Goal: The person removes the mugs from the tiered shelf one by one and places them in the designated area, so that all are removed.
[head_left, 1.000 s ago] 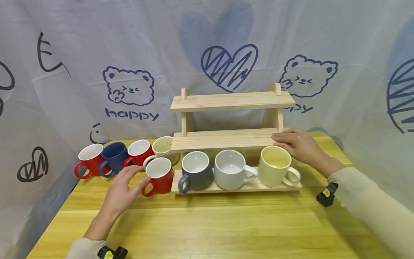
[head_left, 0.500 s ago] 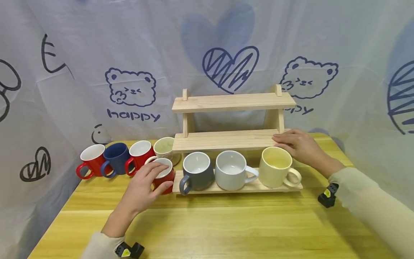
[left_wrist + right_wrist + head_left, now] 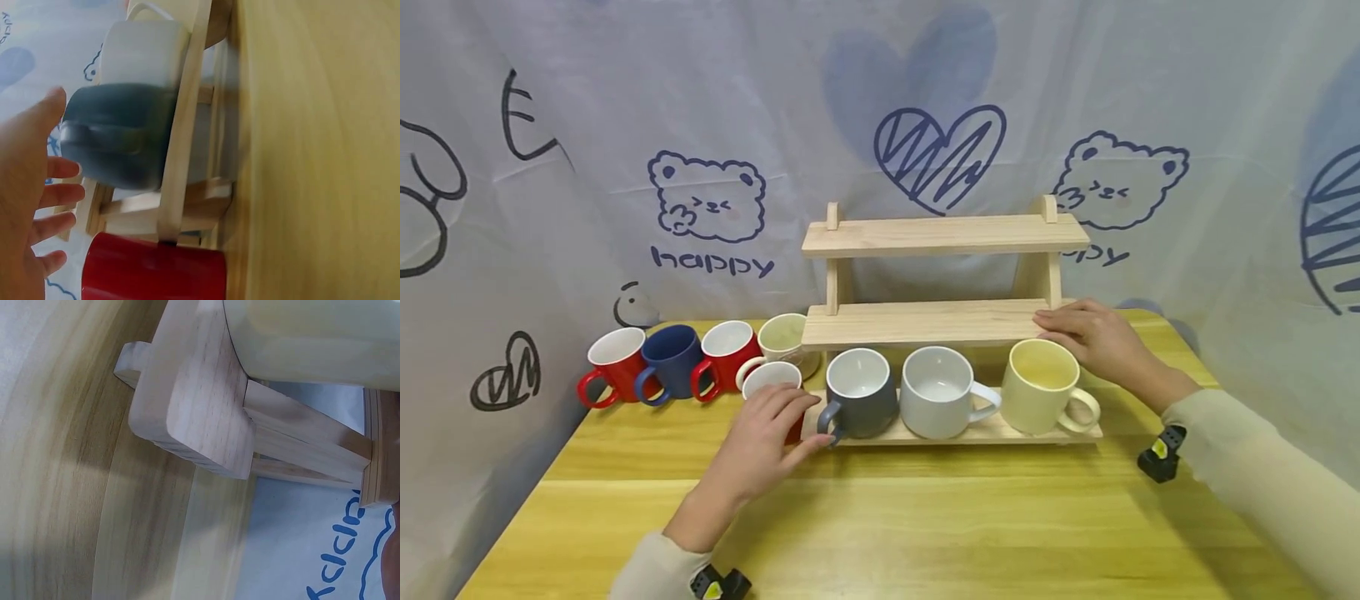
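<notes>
My left hand (image 3: 767,433) is at the dark grey mug (image 3: 861,392), its thumb overlapping the mug's handle in the head view. In the left wrist view, the fingers (image 3: 61,195) are spread beside that grey mug (image 3: 119,137). A red mug (image 3: 150,269) stands on the table just left of the rack, mostly behind the hand in the head view. At the right end of the wooden rack's middle shelf (image 3: 925,321), my right hand (image 3: 1093,337) holds the board's end. Below it a pale yellow mug (image 3: 1037,387) stands on the bottom shelf, beside a white mug (image 3: 936,392).
Behind the left hand, a red mug (image 3: 617,367), a blue mug (image 3: 673,362), another red mug (image 3: 730,358) and a cream mug (image 3: 784,337) stand in a row on the wooden table (image 3: 925,533). The top shelf (image 3: 947,235) juts above. A printed curtain (image 3: 820,100) hangs close behind.
My left hand has moved right, from the left side of the near red mug, across its front to the grey mug's handle. The right hand has stayed on the middle shelf.
</notes>
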The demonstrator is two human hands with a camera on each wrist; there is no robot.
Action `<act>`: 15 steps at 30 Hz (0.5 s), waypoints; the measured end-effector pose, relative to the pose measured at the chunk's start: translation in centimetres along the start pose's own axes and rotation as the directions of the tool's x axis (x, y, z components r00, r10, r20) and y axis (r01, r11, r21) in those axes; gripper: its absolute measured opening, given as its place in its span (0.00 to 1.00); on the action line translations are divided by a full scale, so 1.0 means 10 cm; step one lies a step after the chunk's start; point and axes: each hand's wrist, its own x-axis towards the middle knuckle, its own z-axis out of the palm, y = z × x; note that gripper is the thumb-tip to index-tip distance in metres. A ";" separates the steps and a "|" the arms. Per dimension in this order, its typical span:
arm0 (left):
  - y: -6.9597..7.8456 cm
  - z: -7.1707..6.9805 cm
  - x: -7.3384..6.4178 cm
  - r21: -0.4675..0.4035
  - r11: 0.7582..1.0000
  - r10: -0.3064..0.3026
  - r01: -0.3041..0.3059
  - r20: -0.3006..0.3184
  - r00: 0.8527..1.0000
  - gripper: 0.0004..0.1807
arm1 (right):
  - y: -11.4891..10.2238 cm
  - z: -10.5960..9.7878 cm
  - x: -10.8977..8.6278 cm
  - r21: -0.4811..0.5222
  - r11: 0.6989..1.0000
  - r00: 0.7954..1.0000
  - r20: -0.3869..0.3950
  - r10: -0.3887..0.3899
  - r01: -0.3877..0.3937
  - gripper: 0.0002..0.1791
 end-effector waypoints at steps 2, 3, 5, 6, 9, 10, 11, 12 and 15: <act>0.03 0.03 0.01 0.014 1.000 0.015 -0.015 -0.009 1.000 0.36 | 0.01 0.00 0.00 -0.002 1.000 1.000 0.003 0.007 -0.007 0.18; 0.04 0.04 0.02 0.021 1.000 0.019 -0.019 -0.012 1.000 0.36 | 0.01 -0.01 0.00 -0.005 1.000 1.000 0.005 0.009 -0.009 0.18; 0.07 0.07 0.02 0.041 0.999 0.024 -0.023 -0.019 1.000 0.35 | 0.01 -0.01 0.00 -0.007 1.000 1.000 0.010 0.012 -0.012 0.18; 0.08 0.09 0.02 0.059 0.998 0.026 -0.025 -0.023 0.999 0.35 | 0.01 -0.02 0.00 -0.008 1.000 1.000 0.010 0.010 -0.010 0.18; 0.11 0.14 0.01 0.112 0.993 0.040 -0.033 -0.053 0.998 0.33 | 0.01 -0.02 0.00 -0.011 1.000 1.000 0.010 0.010 -0.010 0.17; 0.12 0.15 0.01 0.128 0.991 0.045 -0.036 -0.066 0.997 0.32 | 0.01 -0.01 -0.01 -0.008 1.000 1.000 0.009 0.011 -0.011 0.17; 0.13 0.17 0.00 0.142 0.989 0.050 -0.039 -0.076 0.996 0.32 | 0.00 -0.01 0.00 -0.005 1.000 1.000 0.008 0.011 -0.011 0.17; 0.13 0.18 -0.01 0.152 0.988 0.053 -0.040 -0.084 0.995 0.31 | 0.00 -0.01 -0.01 -0.005 1.000 1.000 0.006 0.011 -0.011 0.18; 0.14 0.19 -0.02 0.150 0.988 0.042 -0.029 -0.084 0.996 0.26 | -0.01 -0.01 -0.01 0.000 1.000 1.000 0.001 0.011 -0.011 0.18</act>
